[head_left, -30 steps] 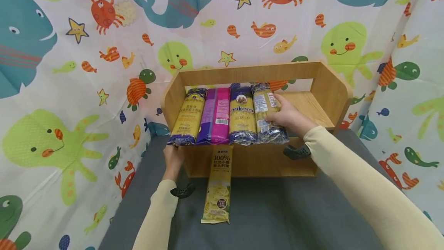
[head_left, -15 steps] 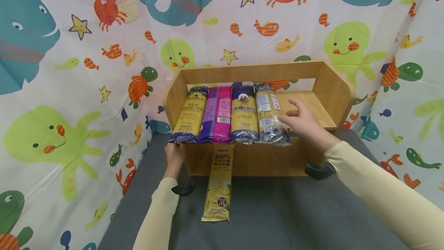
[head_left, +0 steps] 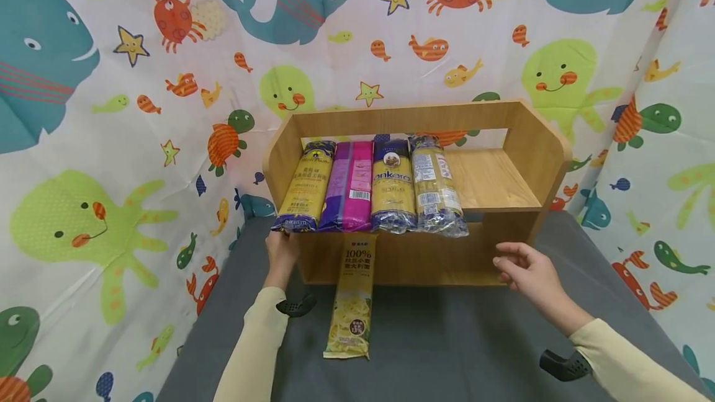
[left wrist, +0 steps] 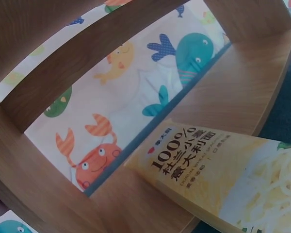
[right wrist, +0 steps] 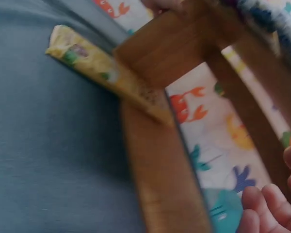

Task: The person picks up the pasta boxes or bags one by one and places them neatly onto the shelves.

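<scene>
A two-tier wooden shelf point(head_left: 491, 172) stands on the grey table. Four-sided packs lie side by side on its upper board: a yellow spaghetti pack point(head_left: 306, 188), a pink-and-purple pack point(head_left: 349, 188), an Ankara pasta pack point(head_left: 393, 188) and a clear-ended pasta pack point(head_left: 436, 185) with white labels. A yellow pasta pack point(head_left: 350, 303) lies on the lower board and juts out over the table. My left hand point(head_left: 281, 259) grips the shelf's left side panel, its fingertips mostly hidden. My right hand point(head_left: 530, 278) hangs before the shelf's lower right, fingers loosely bent, holding nothing.
The upper board point(head_left: 494, 178) shows bare wood right of the packs. A sea-animal curtain point(head_left: 184, 110) hangs behind and at both sides. Grey cloth point(head_left: 436, 346) covers the table in front of the shelf.
My right hand has let go of the rightmost pasta pack and moved right, then down towards the table. My left hand stays at the shelf's left side.
</scene>
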The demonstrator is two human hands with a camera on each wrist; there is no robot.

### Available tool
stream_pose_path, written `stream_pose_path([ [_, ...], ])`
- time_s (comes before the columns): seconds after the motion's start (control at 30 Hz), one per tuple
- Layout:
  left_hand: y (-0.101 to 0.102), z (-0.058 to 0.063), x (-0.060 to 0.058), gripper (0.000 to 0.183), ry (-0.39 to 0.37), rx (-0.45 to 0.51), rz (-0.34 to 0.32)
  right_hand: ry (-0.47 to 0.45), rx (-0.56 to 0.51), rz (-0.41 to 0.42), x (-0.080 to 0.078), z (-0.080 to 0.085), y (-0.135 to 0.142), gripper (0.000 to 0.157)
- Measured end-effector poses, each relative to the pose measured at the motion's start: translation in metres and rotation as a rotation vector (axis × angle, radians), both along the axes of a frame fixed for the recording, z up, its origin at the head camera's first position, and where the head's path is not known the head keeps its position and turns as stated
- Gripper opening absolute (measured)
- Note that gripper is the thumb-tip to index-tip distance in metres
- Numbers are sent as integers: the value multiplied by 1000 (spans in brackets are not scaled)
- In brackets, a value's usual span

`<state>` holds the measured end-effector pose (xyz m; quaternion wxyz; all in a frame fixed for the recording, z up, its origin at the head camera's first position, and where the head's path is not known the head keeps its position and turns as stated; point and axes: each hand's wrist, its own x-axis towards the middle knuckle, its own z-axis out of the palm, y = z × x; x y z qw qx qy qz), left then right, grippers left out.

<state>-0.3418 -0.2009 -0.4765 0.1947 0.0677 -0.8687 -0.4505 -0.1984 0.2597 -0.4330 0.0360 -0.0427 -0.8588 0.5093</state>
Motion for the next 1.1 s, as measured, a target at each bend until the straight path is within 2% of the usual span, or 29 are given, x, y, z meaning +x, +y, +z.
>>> stream_pose_path([
  [0.13, -1, 0, 0, 36, 4, -18, 1, -99, -63, 8, 6, -32, -1, 48],
  [0.33, -2, 2, -1, 37, -20, 0, 11, -168, -129, 12, 12, -73, -19, 50],
  [0.57, -1, 1, 0, 36, -20, -4, 16, -243, -211, 6, 14, -110, -41, 56],
  [0.77, -1, 2, -1, 37, -1, -3, 17, -222, -263, 23, 7, -119, -67, 62],
  [0.9, -1, 2, -1, 36, -4, 5, 14, -199, -250, 58, 0, -121, -91, 67],
  [1.1, 0, -1, 0, 35, 33, -17, 19, -169, -212, 97, -13, -127, -130, 74],
])
